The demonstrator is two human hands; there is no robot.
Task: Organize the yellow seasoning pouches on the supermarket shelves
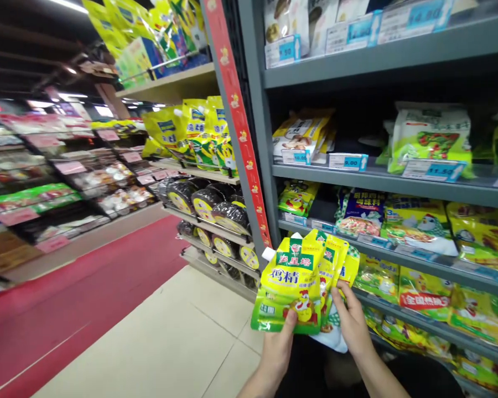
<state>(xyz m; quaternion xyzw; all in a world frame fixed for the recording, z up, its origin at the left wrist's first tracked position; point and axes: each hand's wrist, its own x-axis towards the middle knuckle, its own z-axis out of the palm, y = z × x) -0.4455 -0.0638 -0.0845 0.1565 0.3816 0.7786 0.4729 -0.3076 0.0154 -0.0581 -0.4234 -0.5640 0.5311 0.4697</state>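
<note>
My left hand (279, 348) grips the bottom edge of a stack of yellow and green seasoning packets (292, 282), thumb on the front packet. My right hand (351, 320) holds the same stack from the right side, fingers wrapped behind it. The packets stand upright in front of the lower grey shelves (398, 254). A white packet edge (334, 340) shows beneath the stack.
Grey shelving (377, 179) on the right carries yellow and green bags with blue price tags (348, 161). An end rack (216, 210) holds round dark packs and yellow bags. A red floor strip (87, 298) and beige tiles (161, 342) run left toward further shelves (45, 193).
</note>
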